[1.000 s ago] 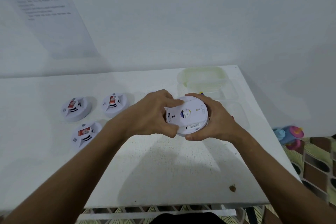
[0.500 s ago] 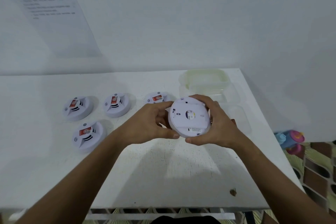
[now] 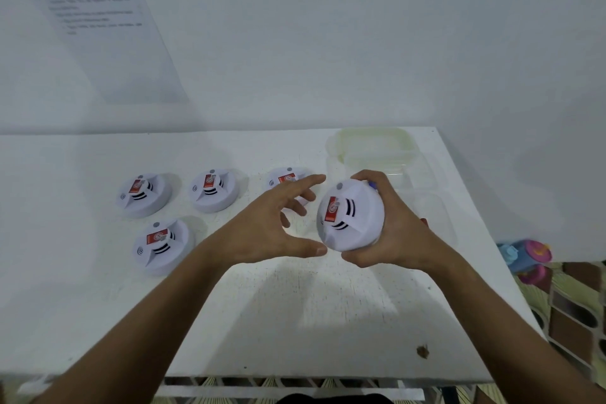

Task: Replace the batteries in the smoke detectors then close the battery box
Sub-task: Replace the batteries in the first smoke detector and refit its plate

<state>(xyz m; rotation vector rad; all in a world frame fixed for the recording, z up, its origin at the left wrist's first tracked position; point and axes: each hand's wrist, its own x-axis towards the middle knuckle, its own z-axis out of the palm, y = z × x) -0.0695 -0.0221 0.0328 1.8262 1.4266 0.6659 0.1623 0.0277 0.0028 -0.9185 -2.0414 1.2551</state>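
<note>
My right hand (image 3: 393, 236) grips a white round smoke detector (image 3: 351, 216) above the table, its face with the red sticker turned toward me. My left hand (image 3: 272, 233) hovers just left of it, fingers spread, with only the thumb tip near its lower edge. Several more white detectors rest face up on the white table (image 3: 295, 321): one at the back left (image 3: 144, 195), one beside it (image 3: 213, 190), one in front (image 3: 162, 244), and one partly hidden behind my left fingers (image 3: 285, 179). The clear plastic battery box (image 3: 423, 180) stands behind my right hand, its contents mostly hidden.
A yellowish plastic lid (image 3: 373, 144) lies at the table's back right corner. A wall with a printed sheet (image 3: 98, 16) rises right behind the table. Off the right edge, a blue and pink toy (image 3: 528, 256) sits on a patterned floor. A small brown speck (image 3: 422, 351) lies near the front edge.
The detector has been flipped from back side to sticker face toward me. My left hand let go and opened. The right hand kept its hold.
</note>
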